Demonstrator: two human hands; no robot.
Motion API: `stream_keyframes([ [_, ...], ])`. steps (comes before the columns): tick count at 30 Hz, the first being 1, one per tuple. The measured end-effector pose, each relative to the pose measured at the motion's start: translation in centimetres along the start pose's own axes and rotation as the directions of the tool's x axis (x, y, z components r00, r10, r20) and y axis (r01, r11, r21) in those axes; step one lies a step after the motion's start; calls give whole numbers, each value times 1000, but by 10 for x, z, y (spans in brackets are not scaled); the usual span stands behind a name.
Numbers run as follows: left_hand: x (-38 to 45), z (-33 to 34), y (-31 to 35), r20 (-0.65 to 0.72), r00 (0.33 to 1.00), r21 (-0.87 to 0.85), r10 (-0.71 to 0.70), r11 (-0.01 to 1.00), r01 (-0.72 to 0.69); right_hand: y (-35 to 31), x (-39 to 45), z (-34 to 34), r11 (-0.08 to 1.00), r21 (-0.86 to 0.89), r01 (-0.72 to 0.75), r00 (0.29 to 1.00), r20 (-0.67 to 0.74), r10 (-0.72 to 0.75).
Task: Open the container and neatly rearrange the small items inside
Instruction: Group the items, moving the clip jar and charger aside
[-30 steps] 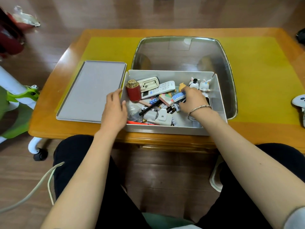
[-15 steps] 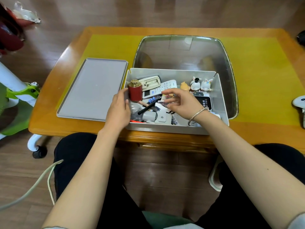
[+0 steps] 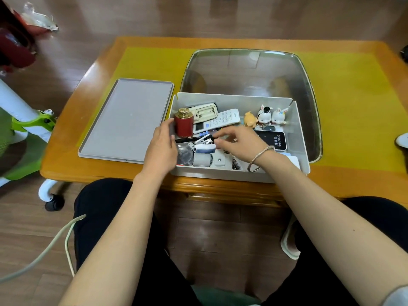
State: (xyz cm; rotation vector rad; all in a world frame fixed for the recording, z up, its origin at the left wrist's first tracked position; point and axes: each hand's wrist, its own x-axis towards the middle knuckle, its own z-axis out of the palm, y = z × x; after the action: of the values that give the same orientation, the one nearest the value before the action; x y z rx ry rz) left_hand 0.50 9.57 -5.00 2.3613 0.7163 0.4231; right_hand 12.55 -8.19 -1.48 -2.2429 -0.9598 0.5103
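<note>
Container (image 3: 299, 138): 2 remotes, 3 figurines (image 3: 266, 117), 1 red jar (image 3: 183, 127). L hand (image 3: 162, 149) fingers relaxed; R hand (image 3: 239, 143) fingers apart.

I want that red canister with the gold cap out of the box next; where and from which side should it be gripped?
Grip the red canister round its cylindrical body, below the gold cap, coming down from above. It stands upright in the box's left rear corner, with the wall and the left hand to its left and a white remote close on its right, so a sideways approach looks cramped.

figurines (image 3: 267, 117): 3 | remotes (image 3: 217, 121): 2 | lid (image 3: 127, 120): 1
</note>
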Motion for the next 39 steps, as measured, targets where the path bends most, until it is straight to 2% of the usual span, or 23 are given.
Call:
stream_keyframes([
  [2,3,-1,1,29,999,28,15,999,-16,4,15,-4,997,-71,-36,982,-188,22],
  [4,6,-2,3,37,999,67,26,997,-29,11,31,-8,972,-166,-167,948,-296,112],
  [6,10,-2,4,30,999,91,29,995,-32,18,44,-10,917,-259,-304,927,-304,221],
  [8,14,-2,5,45,999,102,28,994,-32,21,52,-10,881,-309,-358,919,-283,274],
  [10,16,-2,5,66,998,105,23,994,-30,20,55,-9,905,-257,-340,923,-275,269],
  [13,16,-2,6,71,997,82,29,996,-35,10,50,-6,974,11,-225,944,-244,221],
  [18,15,-3,9,41,998,87,45,995,-48,-11,23,-1,981,194,-22,1000,17,19],
  [21,16,-3,10,64,997,118,43,992,-50,-16,14,-3,992,124,37,993,105,-50],
  [23,19,-3,13,69,997,142,25,989,-35,-14,12,-2,995,85,51,993,106,-60],
  [28,26,0,17,80,997,193,-8,981,-8,6,23,-7,989,143,-48,983,-169,73],
  [31,27,1,16,74,997,195,-3,981,-11,16,44,-9,992,71,-103,959,-258,118],
  [34,27,2,15,71,997,189,-3,982,-10,14,66,-3,989,-26,-148,967,-214,139],
  [37,27,2,14,66,998,182,9,983,-21,9,82,9,990,21,-140,986,-93,141],
  [39,27,3,13,64,998,185,13,982,-25,8,88,16,991,37,-126,990,-62,128],
])
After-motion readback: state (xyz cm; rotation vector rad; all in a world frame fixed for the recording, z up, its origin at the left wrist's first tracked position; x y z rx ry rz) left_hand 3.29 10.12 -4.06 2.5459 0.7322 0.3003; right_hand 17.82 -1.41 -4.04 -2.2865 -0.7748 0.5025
